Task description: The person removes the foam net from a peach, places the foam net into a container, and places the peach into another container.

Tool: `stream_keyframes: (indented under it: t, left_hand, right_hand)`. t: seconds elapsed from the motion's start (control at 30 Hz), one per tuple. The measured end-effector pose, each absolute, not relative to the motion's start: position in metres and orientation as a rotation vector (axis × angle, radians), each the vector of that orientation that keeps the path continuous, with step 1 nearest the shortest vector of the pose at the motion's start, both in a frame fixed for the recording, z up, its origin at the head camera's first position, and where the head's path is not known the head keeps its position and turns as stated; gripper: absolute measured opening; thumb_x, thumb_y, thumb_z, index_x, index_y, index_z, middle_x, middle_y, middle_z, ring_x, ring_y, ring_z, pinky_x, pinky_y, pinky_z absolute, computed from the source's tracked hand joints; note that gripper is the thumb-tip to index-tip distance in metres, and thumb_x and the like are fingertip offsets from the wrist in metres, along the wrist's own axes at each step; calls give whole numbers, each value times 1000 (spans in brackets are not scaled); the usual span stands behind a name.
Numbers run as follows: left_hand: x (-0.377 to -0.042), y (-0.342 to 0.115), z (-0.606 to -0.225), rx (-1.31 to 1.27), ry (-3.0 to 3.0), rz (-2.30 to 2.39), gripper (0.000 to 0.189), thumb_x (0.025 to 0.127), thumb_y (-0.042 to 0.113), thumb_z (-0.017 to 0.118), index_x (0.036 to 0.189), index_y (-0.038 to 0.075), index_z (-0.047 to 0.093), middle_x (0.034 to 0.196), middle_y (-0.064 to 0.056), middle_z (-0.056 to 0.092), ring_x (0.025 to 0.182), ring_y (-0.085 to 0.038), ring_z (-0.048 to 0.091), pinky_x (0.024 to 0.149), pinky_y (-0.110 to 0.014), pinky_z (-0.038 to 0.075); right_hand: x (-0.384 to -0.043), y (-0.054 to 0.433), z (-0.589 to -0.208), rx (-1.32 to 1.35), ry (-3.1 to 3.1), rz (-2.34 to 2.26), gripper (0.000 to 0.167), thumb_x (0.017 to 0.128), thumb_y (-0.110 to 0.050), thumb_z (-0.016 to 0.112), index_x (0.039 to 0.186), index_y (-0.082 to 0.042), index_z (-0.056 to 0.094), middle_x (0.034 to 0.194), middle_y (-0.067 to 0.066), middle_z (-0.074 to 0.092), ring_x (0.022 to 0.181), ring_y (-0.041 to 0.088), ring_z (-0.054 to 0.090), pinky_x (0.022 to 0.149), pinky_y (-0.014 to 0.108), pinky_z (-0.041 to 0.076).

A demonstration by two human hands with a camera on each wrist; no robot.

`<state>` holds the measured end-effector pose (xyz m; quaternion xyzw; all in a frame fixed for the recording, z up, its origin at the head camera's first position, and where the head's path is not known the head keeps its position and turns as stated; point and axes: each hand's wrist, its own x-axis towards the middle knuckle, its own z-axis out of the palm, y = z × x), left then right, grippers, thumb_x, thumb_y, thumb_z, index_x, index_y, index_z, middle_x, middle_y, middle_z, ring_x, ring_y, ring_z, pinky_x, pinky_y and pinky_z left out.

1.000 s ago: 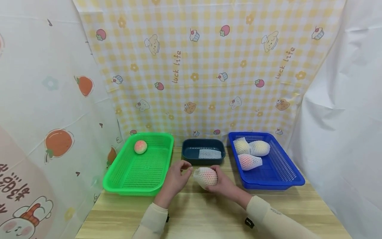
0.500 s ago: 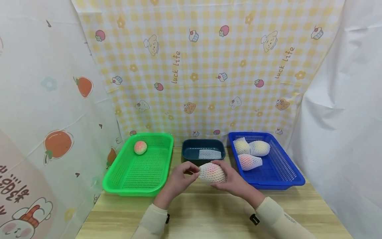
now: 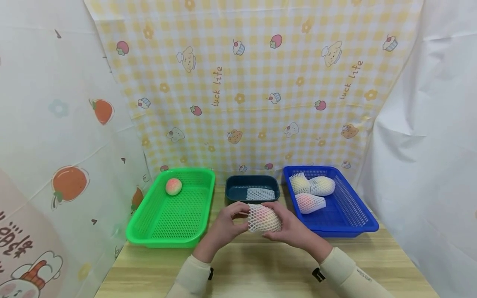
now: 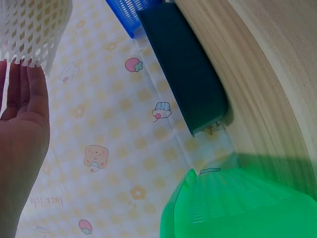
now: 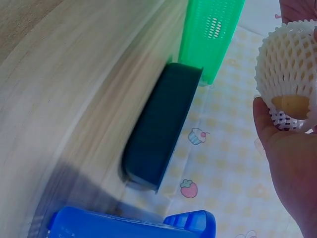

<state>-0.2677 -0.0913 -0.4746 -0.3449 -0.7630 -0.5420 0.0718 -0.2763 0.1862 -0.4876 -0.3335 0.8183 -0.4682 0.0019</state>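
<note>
A peach in a white foam net (image 3: 263, 219) is held above the table between both hands. My right hand (image 3: 294, 227) grips it from the right, thumb below and fingers above. At its left end, my left hand (image 3: 228, 225) pinches the net's edge. The left wrist view shows those fingers (image 4: 34, 89) at the rim of the foam net (image 4: 37, 29). Through the net's open end in the right wrist view, the yellowish fruit (image 5: 292, 106) shows, with my right hand (image 5: 292, 163) beside it.
A green basket (image 3: 134, 231) with one bare peach (image 3: 173, 186) stands left. Behind the hands is a dark teal tray (image 3: 232, 182) containing a flat foam net (image 3: 261, 193). The blue basket (image 3: 357, 219) at right holds netted fruits (image 3: 322, 186). A patterned cloth (image 3: 238, 116) hangs behind.
The netted peach and my right hand have moved slightly right. My left hand has come from just apart to the net's left end, which now looks more spread.
</note>
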Motion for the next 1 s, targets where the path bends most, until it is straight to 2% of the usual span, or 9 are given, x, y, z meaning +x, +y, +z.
stream_keyframes:
  t: [0.17, 0.33, 0.53, 0.8, 1.0]
  left_hand:
    - [-267, -91, -476, -1022, -2319, -1673, 35, 96, -1, 85, 127, 11, 76, 130, -5, 70, 122, -25, 68, 98, -45, 63]
    - [-267, -91, -475, -990, -2367, -1717, 42, 95, 4, 88, 132, 16, 74, 131, 0, 66, 124, -22, 66, 96, -39, 64]
    - [-265, -88, -476, -998, -2416, -1684, 55, 90, -2, 89, 137, 16, 67, 132, 1, 61, 126, -24, 62, 96, -36, 63]
    - [-266, -86, -478, -990, -2443, -1672, 62, 88, 2, 92, 140, 16, 62, 134, -1, 59, 125, -25, 60, 95, -39, 63]
    - [-266, -85, -477, -1011, -2456, -1709, 68, 87, 6, 93, 145, 16, 58, 135, 0, 57, 124, -25, 60, 96, -33, 62]
  right_hand:
    - [-274, 184, -485, -1048, 2558, -1487, 87, 89, -21, 97, 160, -27, 48, 145, 2, 57, 114, 25, 63, 89, 35, 59]
    - [-273, 183, -484, -1065, 2550, -1493, 82, 90, -27, 96, 158, -28, 50, 146, 1, 59, 117, 24, 64, 93, 36, 59]
    - [-272, 181, -485, -1065, 2531, -1511, 80, 90, -28, 96, 156, -29, 51, 145, 0, 61, 117, 24, 65, 95, 36, 58]
    - [-270, 180, -483, -1065, 2504, -1551, 81, 87, -25, 98, 153, -26, 51, 144, -1, 61, 118, 23, 64, 100, 34, 56]
    - [-268, 177, -479, -1079, 2473, -1571, 81, 87, -23, 98, 152, -20, 51, 144, 4, 61, 118, 24, 64, 100, 33, 56]
